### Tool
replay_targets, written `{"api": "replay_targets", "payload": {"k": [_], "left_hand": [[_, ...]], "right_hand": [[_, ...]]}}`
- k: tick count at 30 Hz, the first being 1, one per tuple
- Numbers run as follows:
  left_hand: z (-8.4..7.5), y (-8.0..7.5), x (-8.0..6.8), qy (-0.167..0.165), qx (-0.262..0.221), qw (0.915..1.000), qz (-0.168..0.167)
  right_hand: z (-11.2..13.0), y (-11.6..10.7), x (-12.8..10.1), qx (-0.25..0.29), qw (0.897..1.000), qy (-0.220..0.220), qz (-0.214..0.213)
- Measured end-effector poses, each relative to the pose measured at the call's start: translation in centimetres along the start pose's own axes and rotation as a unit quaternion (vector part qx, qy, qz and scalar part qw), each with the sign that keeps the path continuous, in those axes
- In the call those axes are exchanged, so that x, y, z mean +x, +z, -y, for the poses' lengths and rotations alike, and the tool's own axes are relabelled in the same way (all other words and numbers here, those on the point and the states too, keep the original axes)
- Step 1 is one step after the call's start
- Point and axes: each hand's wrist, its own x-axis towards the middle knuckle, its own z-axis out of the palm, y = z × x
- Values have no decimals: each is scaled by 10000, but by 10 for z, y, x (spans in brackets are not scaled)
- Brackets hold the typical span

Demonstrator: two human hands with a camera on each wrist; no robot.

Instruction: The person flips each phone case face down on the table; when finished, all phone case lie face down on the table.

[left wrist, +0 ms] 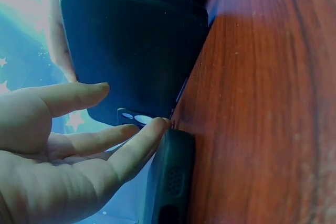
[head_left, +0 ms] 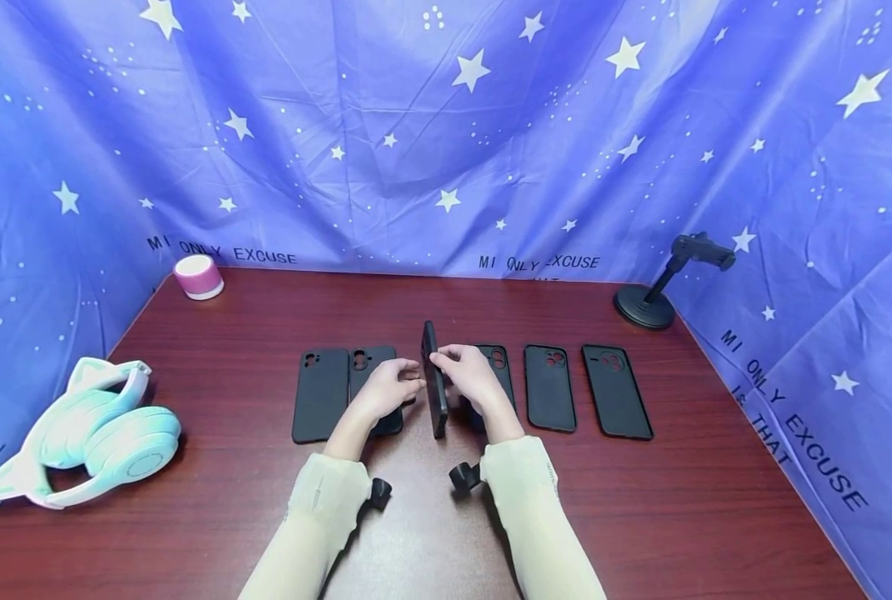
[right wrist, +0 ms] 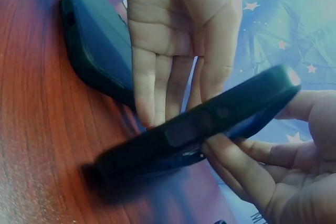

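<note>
A black phone case (head_left: 435, 383) stands on its long edge, tilted slightly, at the middle of the table. My right hand (head_left: 472, 379) pinches it from the right side, thumb and fingers on opposite faces. On the other side, my left hand (head_left: 389, 387) has its fingers stretched out beside the case; in the left wrist view its fingertips (left wrist: 163, 124) are close to the camera cutout, and contact is hard to tell. Two black cases (head_left: 321, 396) lie back up to the left, the second partly hidden by my left hand. Behind my right hand lies another case (head_left: 500, 360), partly covered.
Two more cases (head_left: 551, 392) lie inner side up at the right. Cat-ear headphones (head_left: 108, 433) rest at the left edge, a pink and white cylinder (head_left: 199, 277) at the back left. A black phone stand (head_left: 644, 305) occupies the back right corner. Starry blue curtains (head_left: 446, 150) surround the table.
</note>
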Motion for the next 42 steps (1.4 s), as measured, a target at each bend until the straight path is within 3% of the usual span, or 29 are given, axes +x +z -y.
{"api": "replay_targets", "payload": {"k": [16,20,26,34,42], "left_hand": [[-3,-1,0,-4,457,9989,-114],[-4,-1,0,-6,659,9977,-141],[-5,-3,-1,-109,846,9961,-229],[-6,-5,-3,-148,828,9961,-284],[-5,-5,-3,-87,916,9950,-397]], "right_hand": [[-3,-15,1,307,9993,171,-86],[-6,-17,1,62,9993,186,-314],[-12,-17,6,-763,9950,260,-597],[-12,-13,9,-1888,9800,385,-497],[-12,-3,8,-3183,9425,-335,-968]]}}
